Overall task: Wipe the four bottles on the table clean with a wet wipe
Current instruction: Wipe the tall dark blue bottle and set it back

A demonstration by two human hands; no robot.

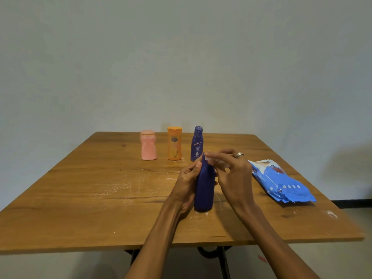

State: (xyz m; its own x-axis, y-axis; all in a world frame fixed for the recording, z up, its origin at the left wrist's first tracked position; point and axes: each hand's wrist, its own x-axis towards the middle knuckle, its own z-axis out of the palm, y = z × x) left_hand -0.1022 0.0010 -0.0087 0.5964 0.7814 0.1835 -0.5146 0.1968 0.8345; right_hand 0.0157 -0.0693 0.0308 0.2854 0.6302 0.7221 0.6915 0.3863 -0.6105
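From the head camera, a tall dark-blue plastic bottle (203, 190) stands near the middle of the brown wooden table (84, 190), its long axis upright with a slight lean away from the person. The left hand (188, 186) grips its body from the left side, fingers curled round it and the thumb lying up near the shoulder. The right hand (234, 174) sits just to the right of the bottle's top, its fingers pinching a crumpled white wet wipe (216, 160) that touches the bottle at the cap end — so the surface to be wiped runs straight down from the wipe, along the bottle's length. The right hand is the nearer one for that stroke, judging by where the wipe sits, while the left steadies. Well behind, in a row near the far edge, stand a pink squat bottle (148, 147), an orange flat-capped bottle (174, 143) and a smaller dark-blue labelled bottle (196, 142) — whether any is already clean cannot be told. A blue soft wipe packet (281, 183) lies to the right.
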